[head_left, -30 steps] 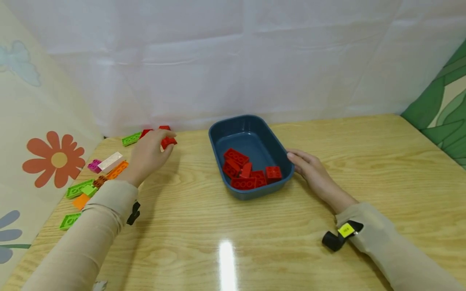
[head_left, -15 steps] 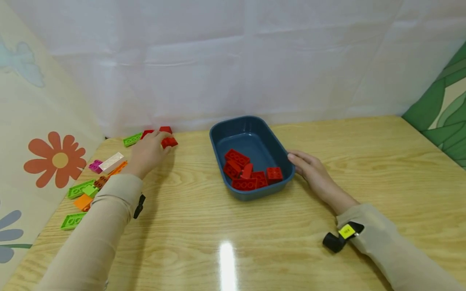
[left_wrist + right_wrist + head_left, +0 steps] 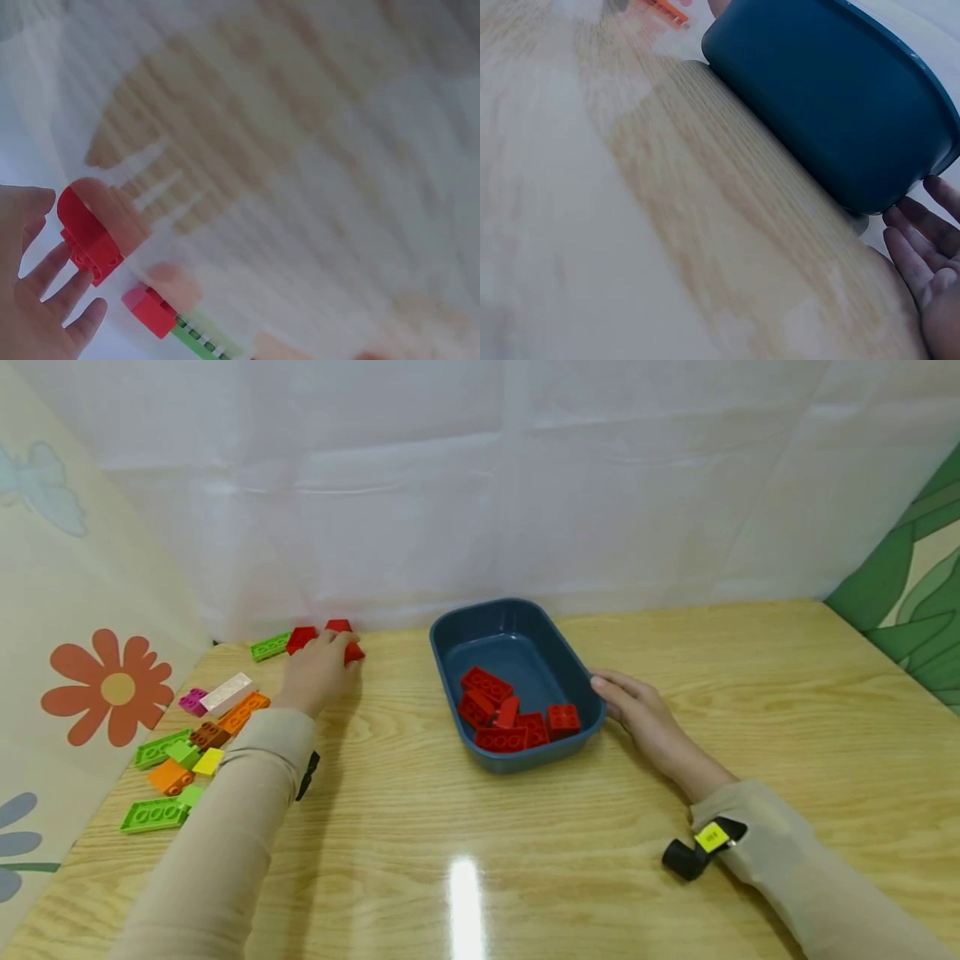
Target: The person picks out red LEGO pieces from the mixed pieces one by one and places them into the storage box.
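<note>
- The bench [image 3: 405,852] has a pale, grained wood top with a streak of light shining on it.
- Near its middle stands a blue tub [image 3: 517,653].
- Along the left edge lie magenta [image 3: 194,702], white [image 3: 227,694], orange [image 3: 171,777], brown [image 3: 210,735], yellow [image 3: 208,762] and green bricks [image 3: 153,817].
- At the back left, a green plate brick [image 3: 270,647] sits just beside red bricks [image 3: 301,639].

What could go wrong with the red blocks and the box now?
The left hand is at a red block with other red blocks close by, so it might bump those. The right hand touches the box; a push could perhaps slide it along the table.
</note>
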The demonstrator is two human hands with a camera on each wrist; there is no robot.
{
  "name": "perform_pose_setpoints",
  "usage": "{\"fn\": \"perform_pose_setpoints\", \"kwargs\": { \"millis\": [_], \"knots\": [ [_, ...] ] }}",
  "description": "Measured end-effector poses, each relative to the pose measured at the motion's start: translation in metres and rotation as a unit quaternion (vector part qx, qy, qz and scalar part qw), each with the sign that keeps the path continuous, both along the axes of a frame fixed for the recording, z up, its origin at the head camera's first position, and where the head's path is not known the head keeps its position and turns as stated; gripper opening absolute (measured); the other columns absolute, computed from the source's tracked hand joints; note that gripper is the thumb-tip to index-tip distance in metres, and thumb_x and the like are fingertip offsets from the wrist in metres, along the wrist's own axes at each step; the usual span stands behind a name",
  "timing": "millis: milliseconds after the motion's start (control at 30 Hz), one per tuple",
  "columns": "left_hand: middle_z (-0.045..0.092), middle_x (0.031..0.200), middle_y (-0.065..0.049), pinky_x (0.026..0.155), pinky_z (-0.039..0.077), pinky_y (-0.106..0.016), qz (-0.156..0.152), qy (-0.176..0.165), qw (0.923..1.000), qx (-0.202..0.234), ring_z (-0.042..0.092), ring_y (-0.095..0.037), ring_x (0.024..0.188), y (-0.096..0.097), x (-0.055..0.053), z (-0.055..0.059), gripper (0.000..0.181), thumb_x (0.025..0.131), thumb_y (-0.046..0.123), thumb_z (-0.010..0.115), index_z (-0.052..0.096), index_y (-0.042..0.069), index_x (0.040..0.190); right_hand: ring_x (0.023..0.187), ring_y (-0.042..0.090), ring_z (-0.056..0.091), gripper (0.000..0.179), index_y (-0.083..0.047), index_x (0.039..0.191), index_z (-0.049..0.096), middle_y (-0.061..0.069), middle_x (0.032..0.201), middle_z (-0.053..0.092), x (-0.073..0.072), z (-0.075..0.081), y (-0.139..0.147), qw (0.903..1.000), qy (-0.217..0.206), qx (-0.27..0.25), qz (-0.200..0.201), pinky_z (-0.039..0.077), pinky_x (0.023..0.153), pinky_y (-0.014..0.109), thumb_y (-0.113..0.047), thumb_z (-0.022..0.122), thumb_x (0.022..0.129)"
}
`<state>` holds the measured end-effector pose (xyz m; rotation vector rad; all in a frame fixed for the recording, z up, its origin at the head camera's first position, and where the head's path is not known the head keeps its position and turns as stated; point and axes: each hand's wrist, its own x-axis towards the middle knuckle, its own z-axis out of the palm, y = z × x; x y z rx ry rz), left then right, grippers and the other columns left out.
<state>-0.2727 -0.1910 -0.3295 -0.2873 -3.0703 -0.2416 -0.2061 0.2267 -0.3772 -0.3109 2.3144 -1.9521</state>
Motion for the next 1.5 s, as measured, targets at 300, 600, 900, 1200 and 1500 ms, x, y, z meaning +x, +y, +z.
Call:
{"fn": "perform_pose_setpoints", "kwargs": {
  "millis": [300,600,900,1200,1500],
  "knots": [
    [0.047,0.130,-0.029,0.090,0.047,-0.057,0.018,0.000,0.9998,0.007,0.055,-0.047,0.104,0.010,-0.005,-0.001,0.043,0.100,0.017,0.056,0.050,-0.004,0.137,0.113,-0.002,0.054,0.060,0.010,0.146,0.039,0.026,0.148,0.041,0.000,-0.001,0.000,1.0000,0.000,-0.006,-0.005,0.044,0.096,0.015,-0.035,0.046,0.106],
    [0.049,0.134,-0.030,0.097,0.042,-0.059,0.074,-0.026,0.9961,0.041,0.045,-0.047,0.119,0.011,-0.012,-0.006,0.042,0.095,0.008,0.050,0.052,-0.003,0.136,0.112,-0.002,0.055,0.059,0.009,0.145,0.040,0.026,0.147,0.041,-0.001,-0.001,-0.001,1.0000,0.001,-0.005,-0.004,0.045,0.095,0.015,-0.034,0.047,0.105],
    [0.059,0.129,-0.023,0.094,0.044,-0.056,0.113,-0.014,0.9879,0.105,0.058,-0.041,0.109,0.016,-0.016,-0.001,0.042,0.096,0.016,0.059,0.055,-0.002,0.134,0.111,-0.003,0.055,0.058,0.010,0.145,0.041,0.027,0.146,0.042,-0.002,0.000,-0.002,0.9999,0.005,-0.008,-0.007,0.046,0.094,0.015,-0.032,0.047,0.106],
    [0.060,0.131,-0.016,0.089,0.047,-0.051,0.141,0.021,0.9692,0.201,0.058,-0.035,0.113,0.038,-0.023,0.015,0.043,0.098,0.020,0.060,0.054,0.007,0.139,0.111,-0.002,0.056,0.058,0.010,0.145,0.040,0.028,0.146,0.042,-0.001,0.001,-0.002,0.9999,0.004,-0.014,-0.006,0.046,0.094,0.016,-0.032,0.047,0.106],
    [0.056,0.136,-0.014,0.090,0.049,-0.046,0.116,0.046,0.9590,0.254,0.057,-0.031,0.115,0.059,-0.025,0.018,0.046,0.098,0.022,0.062,0.051,0.006,0.140,0.112,-0.003,0.054,0.059,0.010,0.146,0.039,0.027,0.148,0.041,-0.001,0.001,-0.001,1.0000,0.003,-0.007,-0.005,0.045,0.095,0.015,-0.033,0.046,0.106]
  ]
}}
